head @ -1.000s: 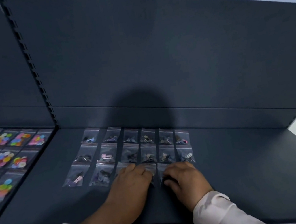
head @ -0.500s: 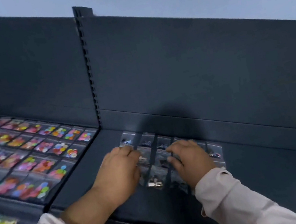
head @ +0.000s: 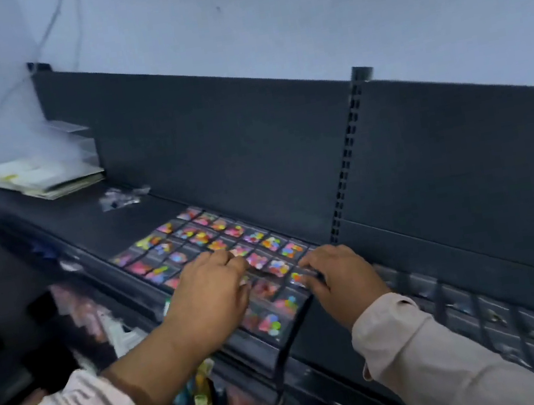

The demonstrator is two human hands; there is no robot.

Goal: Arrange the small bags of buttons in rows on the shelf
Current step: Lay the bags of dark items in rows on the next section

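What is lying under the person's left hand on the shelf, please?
Under the left hand lie small bags of coloured buttons, part of the rows on the shelf. Bags show around the hand; how many its palm covers cannot be seen.

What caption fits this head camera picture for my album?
Left hand and right hand rest on colourful button bags on a dark shelf.

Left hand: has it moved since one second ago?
Yes: leftward. The left hand crossed from right of the slotted upright onto the colourful button bags left of it.
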